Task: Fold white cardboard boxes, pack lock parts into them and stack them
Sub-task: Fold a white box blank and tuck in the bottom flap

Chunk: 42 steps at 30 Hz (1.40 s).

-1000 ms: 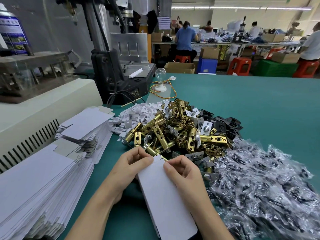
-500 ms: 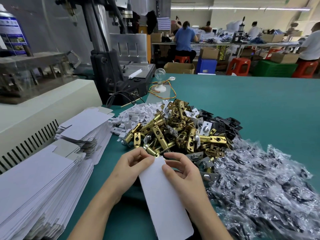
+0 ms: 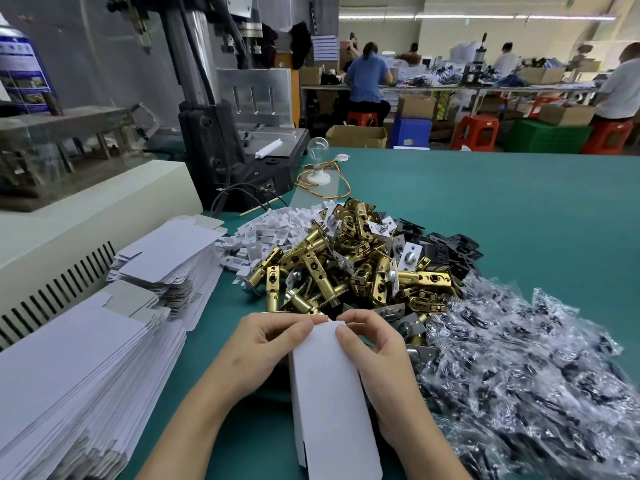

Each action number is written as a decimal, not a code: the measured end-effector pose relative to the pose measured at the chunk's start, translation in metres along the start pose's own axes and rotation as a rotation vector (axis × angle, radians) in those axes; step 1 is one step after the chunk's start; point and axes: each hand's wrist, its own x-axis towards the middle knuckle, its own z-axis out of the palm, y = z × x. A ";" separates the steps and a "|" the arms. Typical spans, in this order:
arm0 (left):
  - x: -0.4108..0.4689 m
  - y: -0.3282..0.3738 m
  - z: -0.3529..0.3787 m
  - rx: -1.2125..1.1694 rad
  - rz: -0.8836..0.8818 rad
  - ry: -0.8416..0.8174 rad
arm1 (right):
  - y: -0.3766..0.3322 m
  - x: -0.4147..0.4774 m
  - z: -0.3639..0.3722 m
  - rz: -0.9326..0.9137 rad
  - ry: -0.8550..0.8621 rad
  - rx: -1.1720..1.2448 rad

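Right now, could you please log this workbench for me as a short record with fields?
held item: white cardboard box, far end between both hands
left hand: pinches box's left corner
right hand: pinches box's right corner
ahead: brass latch parts, heaped
left: flat box blanks, stacked
right: bagged parts, piled
surface: green table

No text, number or brand can be read anywhere. The spray can point(image 3: 20, 69) standing past the far left corner of the worktop wears a blue label point(image 3: 21, 58) with white lines of print and small picture panels, all too blurred to make out. A white sheet point(image 3: 325, 47) hanging behind the press column point(image 3: 188, 60), beyond the worktop's far edge, carries rows of dark lines that are too small to tell as letters or figures.
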 end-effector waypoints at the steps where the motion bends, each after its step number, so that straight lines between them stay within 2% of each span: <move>1: 0.000 0.000 -0.001 0.001 -0.003 -0.003 | 0.000 0.000 0.000 -0.001 0.001 0.000; 9: 0.002 0.002 -0.001 -0.056 -0.051 -0.034 | 0.002 0.002 -0.001 -0.031 -0.003 -0.056; 14: 0.001 0.005 -0.003 -0.193 -0.176 0.020 | -0.001 0.002 0.003 -0.015 -0.037 -0.045; 16: 0.002 0.006 -0.007 -0.292 -0.229 0.095 | -0.001 0.000 0.005 -0.146 -0.056 -0.177; 19: 0.003 0.005 -0.008 -0.332 -0.276 0.134 | 0.002 -0.004 0.010 -0.456 -0.097 -0.539; 21: 0.004 0.002 -0.005 -0.293 -0.270 0.121 | 0.005 -0.005 0.012 -0.537 -0.090 -0.545; 24: 0.005 -0.002 -0.001 -0.009 -0.168 0.162 | 0.002 -0.005 0.011 -0.505 -0.023 -0.446; 26: 0.006 -0.006 -0.002 0.121 -0.027 0.213 | 0.001 -0.005 0.009 -0.447 0.013 -0.393; 28: 0.005 -0.005 -0.004 0.058 0.116 0.152 | 0.000 -0.008 0.010 -0.388 0.000 -0.373; 30: 0.006 0.003 -0.007 -0.033 0.177 -0.026 | -0.001 -0.009 0.011 -0.351 -0.012 -0.378; 32: 0.009 0.010 -0.011 -0.118 0.155 -0.186 | -0.002 -0.009 0.011 -0.321 -0.027 -0.393; 34: 0.012 0.012 -0.012 -0.170 0.099 -0.268 | -0.002 -0.009 0.010 -0.303 -0.059 -0.398; 38: 0.003 0.001 0.001 -0.161 0.071 -0.207 | 0.002 -0.009 0.010 -0.283 -0.105 -0.383; 42: -0.006 -0.004 0.010 -0.110 0.105 -0.131 | 0.002 -0.011 0.011 -0.359 -0.039 -0.347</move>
